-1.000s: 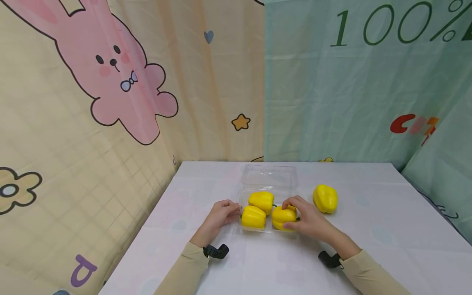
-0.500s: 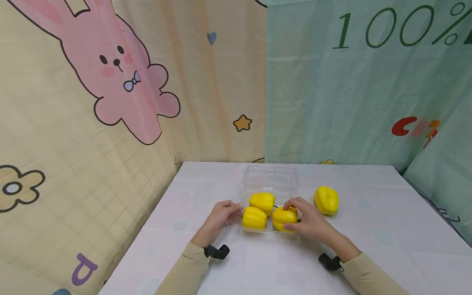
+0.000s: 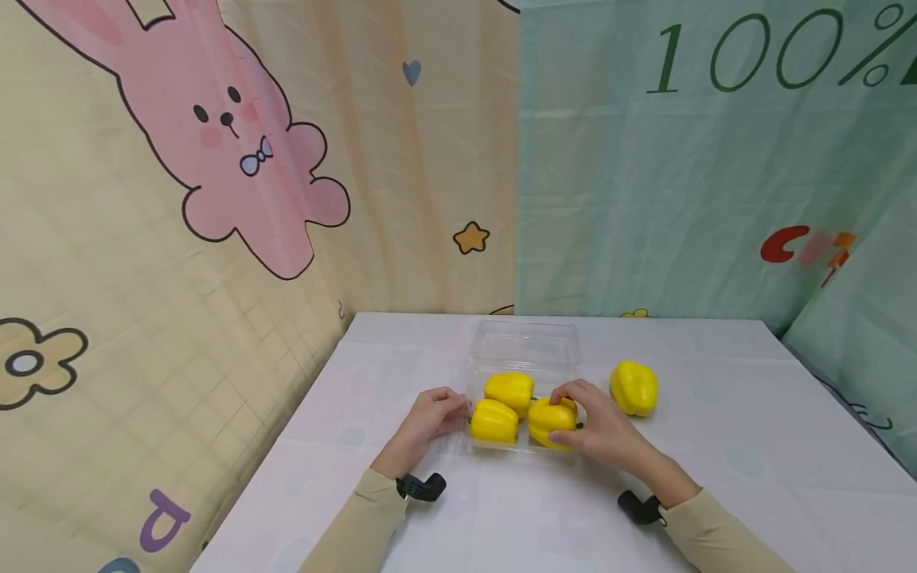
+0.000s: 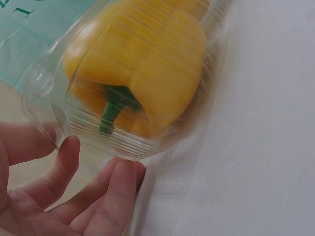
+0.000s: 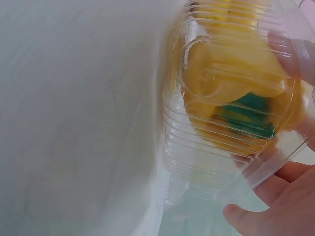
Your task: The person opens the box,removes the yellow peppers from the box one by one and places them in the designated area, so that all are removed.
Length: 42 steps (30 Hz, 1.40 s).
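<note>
A clear plastic clamshell container (image 3: pixel 526 450) lies on the table with its lid (image 3: pixel 525 344) folded back. Two yellow bell peppers, a back one (image 3: pixel 508 391) and a front left one (image 3: pixel 493 422), sit inside it. My left hand (image 3: pixel 434 414) pinches the container's left rim; in the left wrist view, a green stem (image 4: pixel 114 110) shows through the wall beside the fingertips. At the container's right half, my right hand (image 3: pixel 598 422) grips a third yellow bell pepper (image 3: pixel 550 422) from above, thumb in front. Through the plastic, the right wrist view shows this pepper's green stem (image 5: pixel 248 114).
Another yellow bell pepper (image 3: pixel 634 388) lies on the white-covered table (image 3: pixel 716 430), right of the container. Patterned curtains (image 3: pixel 430 159) hang behind the table and at both sides. Each wrist wears a black camera mount.
</note>
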Available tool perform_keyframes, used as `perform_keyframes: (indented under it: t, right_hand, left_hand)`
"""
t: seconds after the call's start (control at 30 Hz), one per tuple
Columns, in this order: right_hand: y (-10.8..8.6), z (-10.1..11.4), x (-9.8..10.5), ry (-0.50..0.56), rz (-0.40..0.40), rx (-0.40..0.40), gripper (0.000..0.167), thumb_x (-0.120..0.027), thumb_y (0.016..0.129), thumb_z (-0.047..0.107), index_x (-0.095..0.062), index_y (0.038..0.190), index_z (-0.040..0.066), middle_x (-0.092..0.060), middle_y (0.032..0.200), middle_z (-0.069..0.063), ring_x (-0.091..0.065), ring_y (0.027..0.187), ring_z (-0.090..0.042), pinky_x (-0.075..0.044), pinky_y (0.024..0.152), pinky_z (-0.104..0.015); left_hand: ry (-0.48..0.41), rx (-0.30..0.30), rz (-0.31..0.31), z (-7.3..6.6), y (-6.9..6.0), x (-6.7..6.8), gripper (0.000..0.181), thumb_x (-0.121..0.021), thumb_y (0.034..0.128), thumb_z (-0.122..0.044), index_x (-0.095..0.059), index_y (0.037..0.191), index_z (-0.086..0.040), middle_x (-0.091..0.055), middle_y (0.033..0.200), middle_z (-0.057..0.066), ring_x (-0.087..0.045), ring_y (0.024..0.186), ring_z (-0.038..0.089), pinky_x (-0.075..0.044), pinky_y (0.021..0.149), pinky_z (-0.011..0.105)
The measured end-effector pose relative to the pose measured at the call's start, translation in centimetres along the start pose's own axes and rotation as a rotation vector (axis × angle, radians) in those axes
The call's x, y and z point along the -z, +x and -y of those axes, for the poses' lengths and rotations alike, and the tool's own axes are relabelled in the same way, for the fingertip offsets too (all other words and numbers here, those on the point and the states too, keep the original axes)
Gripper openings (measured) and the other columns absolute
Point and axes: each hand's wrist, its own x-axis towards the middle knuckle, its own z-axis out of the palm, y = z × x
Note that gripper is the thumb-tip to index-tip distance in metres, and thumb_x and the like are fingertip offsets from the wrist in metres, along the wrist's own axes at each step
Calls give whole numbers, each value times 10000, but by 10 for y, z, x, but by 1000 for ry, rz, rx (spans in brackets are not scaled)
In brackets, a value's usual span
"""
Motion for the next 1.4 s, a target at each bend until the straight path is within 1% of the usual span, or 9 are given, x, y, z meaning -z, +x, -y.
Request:
perform_keyframes:
  t: [0.3,0.6,0.8,1.03,1.27,1.4]
  right_hand:
    - [0,3,2,10,-31,1,484,-921,734,304,-598,1094,286,-571,1129,101,-544,1015,-136,-510,934,-473]
    - [0,10,6,11,-50,35,480,-905,759,295,-626,1148,261,-566,1163,123,-553,1067,-100,-510,960,-423]
    - [1,12,8,23,-71,31,471,-895,776,285,-636,1169,263,-556,1187,109,-559,1062,-110,-543,890,-404]
    - [1,14,11,61,-66,12,458,-881,794,280,-633,1179,257,-546,1199,86,-566,1081,-150,-556,891,-459]
    - [1,16,15,71,-54,13,447,-874,804,273,-629,1179,262,-543,1207,74,-566,1096,-167,-549,908,-488]
    - [0,16,18,98,-66,-2,452,-876,803,242,-632,1184,258,-543,1214,58,-559,1108,-193,-536,917,-533]
  left_hand:
    - [0,-10,11,0,0,1,273,-651,994,-271,-680,950,-4,-707,998,92,-637,896,221,-552,888,382]
    - [0,-9,2,-1,0,1,251,-648,995,-265,-688,921,-29,-710,989,73,-633,877,206,-559,850,347]
    - [-1,-10,6,-1,0,1,247,-644,997,-258,-690,918,-29,-710,989,73,-635,886,208,-558,856,352]
    - [-11,-13,9,0,0,1,244,-645,996,-251,-688,921,-23,-713,988,75,-647,893,203,-560,857,358]
    - [-22,-19,11,4,1,2,262,-651,992,-241,-673,963,18,-713,1026,121,-663,914,216,-559,872,376]
    - [-15,-17,13,3,0,2,261,-657,990,-255,-674,944,1,-715,1029,111,-661,915,214,-560,868,369]
